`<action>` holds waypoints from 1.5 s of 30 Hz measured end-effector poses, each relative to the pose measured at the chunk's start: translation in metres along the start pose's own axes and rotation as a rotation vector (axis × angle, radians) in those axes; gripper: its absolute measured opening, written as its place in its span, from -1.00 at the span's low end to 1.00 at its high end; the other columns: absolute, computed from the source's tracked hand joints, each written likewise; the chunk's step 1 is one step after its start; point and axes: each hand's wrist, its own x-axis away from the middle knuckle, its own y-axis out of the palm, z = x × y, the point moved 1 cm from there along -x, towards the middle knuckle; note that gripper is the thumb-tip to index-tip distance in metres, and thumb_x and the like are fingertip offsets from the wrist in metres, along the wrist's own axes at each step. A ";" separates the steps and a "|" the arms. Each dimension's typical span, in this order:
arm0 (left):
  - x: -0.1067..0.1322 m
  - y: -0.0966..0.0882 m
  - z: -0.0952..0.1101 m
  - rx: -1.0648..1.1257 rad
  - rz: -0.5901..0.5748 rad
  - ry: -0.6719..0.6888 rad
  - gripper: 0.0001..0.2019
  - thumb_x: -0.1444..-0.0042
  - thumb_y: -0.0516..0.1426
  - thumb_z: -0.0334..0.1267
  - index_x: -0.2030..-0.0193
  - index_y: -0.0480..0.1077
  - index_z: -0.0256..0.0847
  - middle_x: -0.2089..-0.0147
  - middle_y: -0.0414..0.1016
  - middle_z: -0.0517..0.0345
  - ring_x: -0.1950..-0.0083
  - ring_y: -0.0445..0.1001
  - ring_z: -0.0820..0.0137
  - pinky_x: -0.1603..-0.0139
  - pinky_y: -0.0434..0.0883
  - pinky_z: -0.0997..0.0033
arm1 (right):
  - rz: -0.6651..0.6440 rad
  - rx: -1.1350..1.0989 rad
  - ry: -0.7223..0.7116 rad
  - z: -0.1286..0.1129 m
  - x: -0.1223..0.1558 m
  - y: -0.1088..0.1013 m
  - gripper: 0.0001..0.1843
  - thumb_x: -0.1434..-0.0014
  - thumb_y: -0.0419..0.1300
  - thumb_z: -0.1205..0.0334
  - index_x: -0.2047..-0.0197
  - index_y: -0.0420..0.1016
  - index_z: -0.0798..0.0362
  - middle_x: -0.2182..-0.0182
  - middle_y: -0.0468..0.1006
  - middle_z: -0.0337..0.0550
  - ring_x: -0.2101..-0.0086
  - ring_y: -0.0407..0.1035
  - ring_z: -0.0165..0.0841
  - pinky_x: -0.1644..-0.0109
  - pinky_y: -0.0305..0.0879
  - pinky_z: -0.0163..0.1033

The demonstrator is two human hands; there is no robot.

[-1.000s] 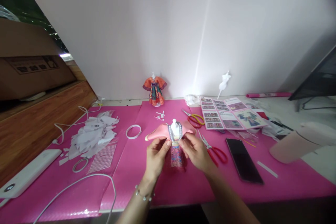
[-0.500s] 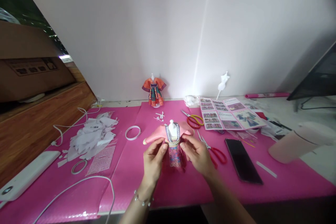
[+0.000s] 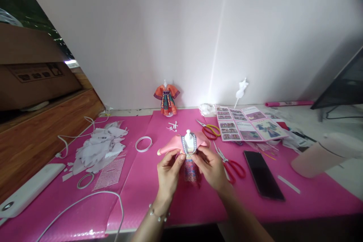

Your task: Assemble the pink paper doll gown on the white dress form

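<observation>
Between my two hands is a small white mannequin (image 3: pixel 189 136) dressed in a pink doll jacket (image 3: pixel 173 143) with a blue, pearl-edged collar. Below it hangs a patterned blue and pink skirt (image 3: pixel 190 171). My left hand (image 3: pixel 168 170) pinches the jacket at the left side of the waist, thumb in front. On the other side my right hand (image 3: pixel 210 166) grips the waist front with thumb and fingers. Both thumbs nearly meet at the lower end of the collar. The fingers behind the cloth are hidden.
Red-handled scissors (image 3: pixel 234 168) and a black phone (image 3: pixel 263 174) lie to the right, near a pale cup (image 3: pixel 312 157). Behind are yellow-and-red-handled pliers (image 3: pixel 211 130), an instruction leaflet (image 3: pixel 249 123) and a dressed figure (image 3: pixel 167 98). Left are tape rolls (image 3: pixel 143 144), a bead sheet (image 3: pixel 110 173) and paper scraps (image 3: pixel 96 149).
The dressed mannequin and both hands have shifted slightly right. My right thumb has moved inward along the waist, closer to the left thumb, covering more of the waistband.
</observation>
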 end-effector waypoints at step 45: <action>-0.028 -0.007 0.063 -0.402 -0.396 0.553 -0.64 -0.11 0.31 -0.17 -0.07 0.48 -0.02 0.01 0.56 0.08 -0.07 0.47 0.24 -0.23 0.30 0.13 | -0.165 0.275 -0.449 -0.051 -0.044 -0.033 -0.70 -0.19 0.31 0.15 0.00 0.49 -0.05 0.03 0.53 -0.06 -0.04 0.41 -0.19 -0.06 0.44 -0.07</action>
